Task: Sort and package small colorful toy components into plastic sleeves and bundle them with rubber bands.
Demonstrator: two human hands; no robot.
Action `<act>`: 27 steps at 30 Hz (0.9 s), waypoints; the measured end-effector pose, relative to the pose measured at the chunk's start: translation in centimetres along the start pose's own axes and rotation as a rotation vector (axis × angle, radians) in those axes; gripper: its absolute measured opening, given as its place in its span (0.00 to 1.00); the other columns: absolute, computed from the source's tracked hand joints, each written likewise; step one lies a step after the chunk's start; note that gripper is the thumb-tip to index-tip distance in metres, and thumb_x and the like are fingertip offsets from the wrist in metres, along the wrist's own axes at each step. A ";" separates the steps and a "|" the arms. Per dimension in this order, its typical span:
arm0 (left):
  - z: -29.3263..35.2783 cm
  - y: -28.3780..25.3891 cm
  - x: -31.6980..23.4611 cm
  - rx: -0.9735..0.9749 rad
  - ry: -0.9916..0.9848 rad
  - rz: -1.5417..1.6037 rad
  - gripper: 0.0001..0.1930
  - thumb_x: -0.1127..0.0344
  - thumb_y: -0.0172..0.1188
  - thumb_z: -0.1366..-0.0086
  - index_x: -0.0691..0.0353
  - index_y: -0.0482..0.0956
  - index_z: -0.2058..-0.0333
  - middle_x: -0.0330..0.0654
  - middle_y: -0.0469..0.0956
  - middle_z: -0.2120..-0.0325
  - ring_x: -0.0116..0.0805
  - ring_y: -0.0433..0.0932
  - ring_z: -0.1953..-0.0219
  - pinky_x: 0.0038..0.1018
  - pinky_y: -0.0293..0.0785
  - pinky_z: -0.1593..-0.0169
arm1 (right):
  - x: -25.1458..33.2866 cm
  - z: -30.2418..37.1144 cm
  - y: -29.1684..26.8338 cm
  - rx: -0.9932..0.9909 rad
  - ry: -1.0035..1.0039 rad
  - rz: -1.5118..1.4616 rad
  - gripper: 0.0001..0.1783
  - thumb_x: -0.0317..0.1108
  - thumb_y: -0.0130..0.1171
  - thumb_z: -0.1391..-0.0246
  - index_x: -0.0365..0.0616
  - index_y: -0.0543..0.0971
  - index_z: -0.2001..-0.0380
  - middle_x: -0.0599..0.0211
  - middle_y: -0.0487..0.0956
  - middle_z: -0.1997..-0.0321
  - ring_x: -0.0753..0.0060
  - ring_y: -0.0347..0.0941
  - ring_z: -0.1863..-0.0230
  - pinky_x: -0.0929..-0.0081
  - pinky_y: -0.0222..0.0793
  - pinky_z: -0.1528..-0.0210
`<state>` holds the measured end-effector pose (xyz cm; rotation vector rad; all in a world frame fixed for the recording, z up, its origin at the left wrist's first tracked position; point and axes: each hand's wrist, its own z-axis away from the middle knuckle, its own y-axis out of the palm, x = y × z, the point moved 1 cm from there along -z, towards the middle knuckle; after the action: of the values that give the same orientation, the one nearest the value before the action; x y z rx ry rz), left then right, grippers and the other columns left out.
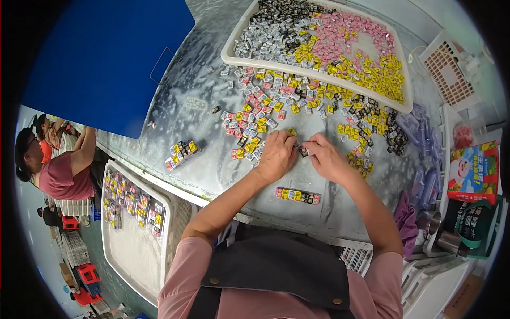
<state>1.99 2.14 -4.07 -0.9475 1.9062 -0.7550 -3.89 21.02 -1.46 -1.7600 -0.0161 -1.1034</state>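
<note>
Grey, mottled bench in the head view: near its front edge, the right hand appears to pinch a small dark block. The left hand curls alongside, its grip hidden. A finished-looking row of blocks lies nearer that edge. Joining blocks seems underway; aligning them calls for steady fingertips.

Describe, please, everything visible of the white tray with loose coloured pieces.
The white tray is shallow, with rounded corners and a raised rim; it looks like plastic. It lies slantwise on the grey table, beyond the left hand and right hand, neither touching it. Inside, small black pieces, whitish pieces, pink pieces and yellow pieces form rough colour areas. Mixed pieces lie outside along its near side. The picture's top edge cuts off part of its far side.
</note>
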 end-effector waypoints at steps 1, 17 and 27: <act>0.1 -0.1 0.1 0.003 -0.001 -0.001 0.16 0.71 0.65 0.45 0.66 0.78 0.57 0.48 0.74 0.60 0.49 0.72 0.57 0.40 0.67 0.52 | 0.3 0.1 0.1 0.007 0.028 -0.004 0.20 0.19 0.60 0.48 0.38 0.78 0.49 0.56 0.73 0.48 0.53 0.77 0.53 0.63 0.74 0.50; 0.3 -0.9 -0.6 0.135 -0.001 -0.104 0.19 0.70 0.65 0.43 0.64 0.79 0.52 0.48 0.74 0.60 0.49 0.72 0.55 0.42 0.66 0.48 | 0.8 -0.3 1.4 0.025 0.127 0.118 0.13 0.28 0.61 0.42 0.35 0.74 0.57 0.48 0.69 0.51 0.39 0.76 0.55 0.50 0.74 0.53; 0.1 -0.7 -0.8 0.181 0.097 -0.144 0.20 0.71 0.63 0.42 0.63 0.79 0.50 0.48 0.74 0.62 0.48 0.74 0.57 0.41 0.66 0.49 | 0.3 1.3 0.7 -0.039 0.137 0.182 0.14 0.27 0.63 0.44 0.36 0.76 0.55 0.53 0.71 0.52 0.42 0.77 0.57 0.52 0.75 0.57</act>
<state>2.61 2.44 -3.23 -0.9566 1.8302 -1.0568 -2.56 21.49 -1.91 -1.6801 0.2464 -1.0938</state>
